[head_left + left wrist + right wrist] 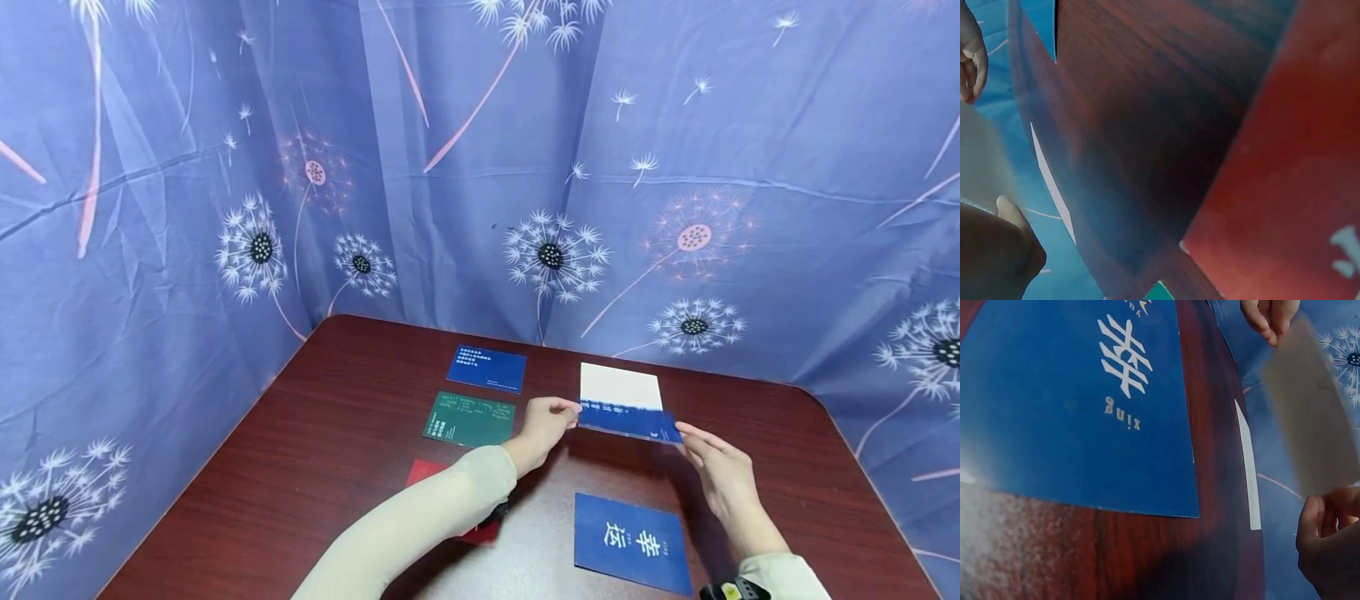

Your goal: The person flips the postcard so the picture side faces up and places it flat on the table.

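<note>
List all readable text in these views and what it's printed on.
"xing", beneath a large white Chinese character: near blue card lying on the table.
Two large white characters on that same card in the head view; I can't read them reliably.
Small white lines on the far blue card, green card and held card: too small.

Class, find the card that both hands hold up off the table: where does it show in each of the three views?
Head: held card, centre right, between left hand and right hand.
Left wrist: cannot tell; a blurred blue sheet at left may be it.
Right wrist: pale back, upper right.
Shared landmark: the wooden table.
</note>
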Action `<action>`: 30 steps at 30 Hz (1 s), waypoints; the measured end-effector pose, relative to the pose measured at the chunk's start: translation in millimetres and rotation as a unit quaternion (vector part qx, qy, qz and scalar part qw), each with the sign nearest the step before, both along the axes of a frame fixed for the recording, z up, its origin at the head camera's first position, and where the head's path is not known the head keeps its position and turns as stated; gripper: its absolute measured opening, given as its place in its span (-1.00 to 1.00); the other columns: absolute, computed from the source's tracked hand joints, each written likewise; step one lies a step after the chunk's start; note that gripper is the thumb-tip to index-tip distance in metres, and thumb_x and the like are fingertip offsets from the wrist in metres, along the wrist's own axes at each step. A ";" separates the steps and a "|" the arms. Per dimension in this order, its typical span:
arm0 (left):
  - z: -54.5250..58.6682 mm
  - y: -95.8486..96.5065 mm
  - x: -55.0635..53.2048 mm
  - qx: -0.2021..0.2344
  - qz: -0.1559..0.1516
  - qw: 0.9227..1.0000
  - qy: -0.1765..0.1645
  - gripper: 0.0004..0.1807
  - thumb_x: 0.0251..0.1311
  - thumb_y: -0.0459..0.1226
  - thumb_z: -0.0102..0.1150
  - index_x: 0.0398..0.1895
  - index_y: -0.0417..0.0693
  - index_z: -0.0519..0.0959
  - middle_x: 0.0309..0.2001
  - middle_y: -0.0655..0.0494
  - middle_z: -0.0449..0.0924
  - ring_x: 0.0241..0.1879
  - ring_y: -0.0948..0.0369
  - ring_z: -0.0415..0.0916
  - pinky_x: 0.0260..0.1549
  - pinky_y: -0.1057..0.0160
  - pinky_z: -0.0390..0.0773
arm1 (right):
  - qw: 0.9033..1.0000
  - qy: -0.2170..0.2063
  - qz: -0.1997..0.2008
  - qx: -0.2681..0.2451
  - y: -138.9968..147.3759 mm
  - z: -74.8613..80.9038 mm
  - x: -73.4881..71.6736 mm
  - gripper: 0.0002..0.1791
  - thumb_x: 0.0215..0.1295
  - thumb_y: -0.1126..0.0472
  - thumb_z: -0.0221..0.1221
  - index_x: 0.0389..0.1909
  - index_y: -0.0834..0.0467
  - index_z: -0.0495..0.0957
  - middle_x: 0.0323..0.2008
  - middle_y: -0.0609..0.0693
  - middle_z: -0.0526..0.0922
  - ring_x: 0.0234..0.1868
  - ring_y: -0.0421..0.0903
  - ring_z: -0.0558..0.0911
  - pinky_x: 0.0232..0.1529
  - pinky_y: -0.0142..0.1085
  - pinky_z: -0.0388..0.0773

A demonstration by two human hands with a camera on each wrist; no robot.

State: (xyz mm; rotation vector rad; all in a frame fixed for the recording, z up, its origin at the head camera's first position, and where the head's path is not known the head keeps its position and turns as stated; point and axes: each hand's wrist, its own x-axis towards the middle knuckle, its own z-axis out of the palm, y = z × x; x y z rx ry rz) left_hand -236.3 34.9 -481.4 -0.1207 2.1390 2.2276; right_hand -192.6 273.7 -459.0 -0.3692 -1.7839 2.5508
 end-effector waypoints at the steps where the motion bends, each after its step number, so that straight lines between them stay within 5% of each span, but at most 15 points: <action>1: 0.0 -0.2 0.1 -0.006 0.001 1.000 -0.007 -0.88 0.19 -0.47 0.18 -0.33 -0.27 0.71 -0.37 -0.03 0.69 -0.36 0.15 0.64 -0.19 0.19 0.64 | 1.000 -0.004 0.001 0.010 0.2 0.0 0.6 -0.66 0.28 0.45 0.15 -0.44 -0.02 0.77 -0.42 -0.20 0.74 -0.31 -0.35 0.68 -0.19 -0.47 0.59; 5: 0.0 -1.3 1.5 -0.035 -0.004 0.999 -0.010 -0.90 0.19 -0.43 0.21 -0.32 -0.23 0.71 -0.40 0.07 0.67 -0.38 0.22 0.64 -0.21 0.23 0.64 | 0.999 -0.012 0.004 0.032 1.0 0.4 1.9 -0.66 0.32 0.39 0.13 -0.43 -0.08 0.76 -0.40 -0.24 0.73 -0.31 -0.36 0.66 -0.22 -0.52 0.57; 9: 0.2 -1.3 2.1 -0.058 -0.006 0.998 0.021 -0.92 0.09 -0.51 0.24 -0.35 -0.25 0.66 -0.47 0.07 0.62 -0.47 0.26 0.58 -0.36 0.31 0.62 | 0.999 -0.022 0.001 0.043 -0.9 2.4 0.3 -0.67 0.31 0.36 0.17 -0.44 -0.12 0.75 -0.40 -0.23 0.72 -0.31 -0.37 0.66 -0.22 -0.51 0.58; 14: -0.3 -0.1 1.7 -0.103 -0.003 0.994 0.041 -0.75 -0.03 -0.58 0.20 -0.24 -0.24 0.59 -0.56 0.13 0.50 -0.60 0.34 0.44 -0.53 0.39 0.56 | 0.992 -0.060 -0.019 0.108 -5.3 1.6 -3.2 -0.71 0.22 0.34 0.27 -0.45 -0.17 0.73 -0.43 -0.30 0.70 -0.36 -0.42 0.63 -0.27 -0.53 0.57; 20: -2.7 1.2 1.4 -0.161 -0.018 0.986 0.025 -0.64 -0.06 -0.60 0.23 -0.12 -0.27 0.58 -0.61 0.16 0.43 -0.66 0.32 0.42 -0.61 0.42 0.50 | 0.971 -0.076 -0.003 0.227 -7.6 -5.7 -4.4 -0.68 0.22 0.33 0.26 0.01 0.19 0.64 -0.45 -0.28 0.67 -0.41 -0.40 0.62 -0.34 -0.49 0.59; 24: -3.9 1.8 1.1 -0.203 -0.031 0.979 0.013 -0.64 -0.11 -0.57 0.34 -0.16 -0.27 0.55 -0.61 0.12 0.50 -0.66 0.27 0.49 -0.59 0.38 0.53 | 0.956 -0.074 0.017 0.283 -7.4 -12.9 -5.1 -0.48 0.21 0.30 0.25 0.17 0.45 0.44 -0.41 -0.18 0.66 -0.43 -0.37 0.62 -0.36 -0.44 0.62; 30: -2.7 2.2 1.9 -0.299 -0.053 0.953 0.006 -0.62 -0.12 -0.42 0.48 -0.21 -0.21 0.53 -0.39 0.04 0.58 -0.35 0.18 0.54 -0.33 0.28 0.57 | 0.941 -0.079 0.060 0.324 -4.4 -19.4 -4.6 -0.43 0.21 0.31 0.23 0.20 0.50 0.37 -0.31 -0.01 0.68 -0.41 -0.32 0.63 -0.33 -0.36 0.65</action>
